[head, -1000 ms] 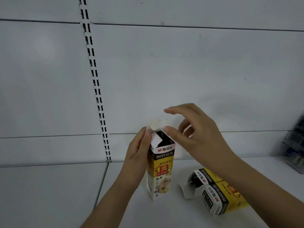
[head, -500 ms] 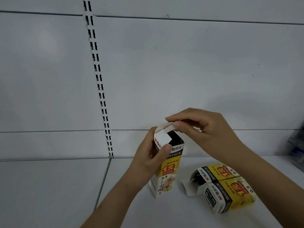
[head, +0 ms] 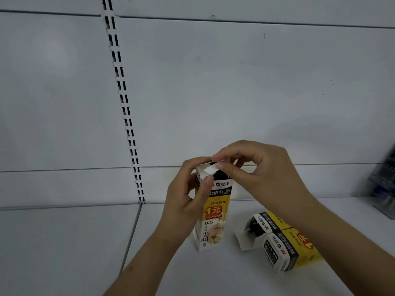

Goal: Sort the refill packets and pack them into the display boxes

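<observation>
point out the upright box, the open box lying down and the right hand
upright box (head: 214,212), head view, yellow front panel
open box lying down (head: 259,224), head view, black band near its open end
right hand (head: 263,167), head view, back of the hand

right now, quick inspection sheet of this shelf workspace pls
surface: white shelf, seam left of centre
job's things: upright refill box standing, top flap half folded; two boxes lying on their sides, nearer-left one open-ended
clutter: nothing seen
grip: left hand holds upright box near its top; right hand pinches a top flap
cables: nothing seen
surroundings: white back panel with slotted upright; blurred dark rack at right edge
</observation>
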A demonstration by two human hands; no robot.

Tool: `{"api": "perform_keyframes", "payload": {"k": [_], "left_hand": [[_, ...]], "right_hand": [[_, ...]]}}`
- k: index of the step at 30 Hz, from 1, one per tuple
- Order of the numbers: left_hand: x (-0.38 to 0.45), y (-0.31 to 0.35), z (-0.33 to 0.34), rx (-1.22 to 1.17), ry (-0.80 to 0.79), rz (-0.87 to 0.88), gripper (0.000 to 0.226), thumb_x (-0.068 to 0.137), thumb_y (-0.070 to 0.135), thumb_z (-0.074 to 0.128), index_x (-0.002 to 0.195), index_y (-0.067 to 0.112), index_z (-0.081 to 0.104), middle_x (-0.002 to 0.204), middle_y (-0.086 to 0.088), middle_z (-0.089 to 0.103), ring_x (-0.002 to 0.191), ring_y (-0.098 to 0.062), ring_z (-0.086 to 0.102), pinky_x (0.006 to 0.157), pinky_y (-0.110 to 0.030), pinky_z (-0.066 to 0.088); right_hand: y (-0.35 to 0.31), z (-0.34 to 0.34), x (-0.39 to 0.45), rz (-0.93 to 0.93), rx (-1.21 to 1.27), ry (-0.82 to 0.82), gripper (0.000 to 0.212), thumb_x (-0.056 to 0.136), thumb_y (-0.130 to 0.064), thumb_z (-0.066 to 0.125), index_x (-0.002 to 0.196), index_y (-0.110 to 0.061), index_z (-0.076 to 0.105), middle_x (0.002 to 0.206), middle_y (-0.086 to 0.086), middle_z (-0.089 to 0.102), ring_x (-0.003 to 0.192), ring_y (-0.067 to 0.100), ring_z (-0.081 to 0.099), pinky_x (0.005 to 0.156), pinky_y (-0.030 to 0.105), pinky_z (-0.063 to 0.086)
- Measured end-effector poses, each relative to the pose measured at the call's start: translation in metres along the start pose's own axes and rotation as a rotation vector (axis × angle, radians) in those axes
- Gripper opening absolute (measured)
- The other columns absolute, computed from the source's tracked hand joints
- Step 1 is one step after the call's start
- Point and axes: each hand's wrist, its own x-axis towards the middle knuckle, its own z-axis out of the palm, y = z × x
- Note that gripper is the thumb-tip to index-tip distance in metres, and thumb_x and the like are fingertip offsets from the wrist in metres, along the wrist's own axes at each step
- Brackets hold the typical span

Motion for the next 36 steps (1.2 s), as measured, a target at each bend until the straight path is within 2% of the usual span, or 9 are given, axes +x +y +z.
{"api": "perform_keyframes", "payload": {"k": [2, 6, 11, 15, 18, 22, 29, 36], "left_hand": [[0.000, -0.001, 0.000, 0.015, 0.007, 0.012, 0.027, 0.095, 0.039, 0.051, 0.122, 0.035, 0.055, 0.115, 0.000, 0.065, 0.103, -0.030, 0.066, 0.084, -0.048, 0.057], [-0.001, -0.003, 0.000, 0.020, 0.017, 0.018, 0.027, 0.096, 0.040, 0.046, 0.121, 0.033, 0.054, 0.114, 0.000, 0.065, 0.098, -0.028, 0.066, 0.080, -0.040, 0.058], [-0.002, -0.003, -0.001, 0.017, 0.005, 0.004, 0.027, 0.097, 0.038, 0.043, 0.119, 0.025, 0.052, 0.109, 0.003, 0.065, 0.095, -0.023, 0.067, 0.078, -0.033, 0.057], [-0.003, -0.005, -0.002, -0.031, -0.045, 0.038, 0.031, 0.099, 0.032, 0.043, 0.123, 0.013, 0.049, 0.114, -0.005, 0.064, 0.102, -0.028, 0.065, 0.085, -0.047, 0.055], [-0.002, -0.006, -0.001, 0.002, -0.023, 0.051, 0.027, 0.100, 0.033, 0.044, 0.120, 0.016, 0.051, 0.113, -0.005, 0.063, 0.102, -0.031, 0.064, 0.083, -0.055, 0.053], [-0.001, -0.005, 0.001, 0.029, -0.003, 0.052, 0.027, 0.100, 0.032, 0.042, 0.119, 0.016, 0.052, 0.111, 0.000, 0.062, 0.100, -0.029, 0.064, 0.082, -0.053, 0.054], [0.000, -0.005, -0.001, 0.048, 0.034, 0.037, 0.025, 0.100, 0.033, 0.041, 0.116, 0.022, 0.056, 0.112, 0.000, 0.065, 0.102, -0.028, 0.065, 0.083, -0.047, 0.056], [0.003, -0.004, -0.002, 0.113, 0.068, 0.059, 0.031, 0.099, 0.032, 0.041, 0.111, 0.014, 0.064, 0.118, 0.003, 0.064, 0.114, -0.024, 0.062, 0.090, -0.040, 0.055]], "right_hand": [[-0.001, 0.002, 0.000, -0.022, -0.015, 0.009, 0.014, 0.088, -0.017, 0.071, 0.092, -0.030, 0.076, 0.086, -0.019, 0.071, 0.087, 0.004, 0.065, 0.075, 0.012, 0.048], [0.001, 0.004, 0.000, 0.069, 0.101, -0.037, 0.014, 0.091, -0.018, 0.067, 0.094, -0.029, 0.075, 0.090, -0.019, 0.072, 0.089, 0.005, 0.067, 0.075, 0.012, 0.050], [0.007, 0.018, -0.011, -0.007, 0.012, 0.049, 0.013, 0.091, -0.016, 0.069, 0.099, -0.026, 0.074, 0.092, -0.014, 0.069, 0.091, 0.009, 0.065, 0.077, 0.017, 0.053], [0.010, 0.020, -0.013, -0.059, -0.074, 0.092, 0.014, 0.089, -0.017, 0.071, 0.097, -0.029, 0.072, 0.089, -0.017, 0.066, 0.088, 0.009, 0.062, 0.076, 0.015, 0.048], [0.013, 0.022, -0.015, -0.077, -0.057, 0.105, 0.011, 0.089, -0.019, 0.071, 0.096, -0.027, 0.073, 0.091, -0.016, 0.066, 0.087, 0.011, 0.062, 0.076, 0.016, 0.048], [0.018, 0.026, -0.017, -0.110, -0.087, 0.184, 0.004, 0.087, -0.021, 0.073, 0.090, -0.023, 0.073, 0.091, -0.012, 0.064, 0.083, 0.009, 0.061, 0.074, 0.014, 0.049], [0.024, 0.035, -0.017, -0.213, -0.200, 0.295, 0.003, 0.086, -0.013, 0.074, 0.089, -0.015, 0.074, 0.090, -0.005, 0.065, 0.082, -0.002, 0.057, 0.076, 0.003, 0.041], [0.027, 0.037, -0.019, -0.236, -0.235, 0.333, 0.003, 0.088, -0.016, 0.073, 0.089, -0.014, 0.075, 0.089, -0.003, 0.066, 0.083, 0.003, 0.057, 0.078, 0.006, 0.042]]}}
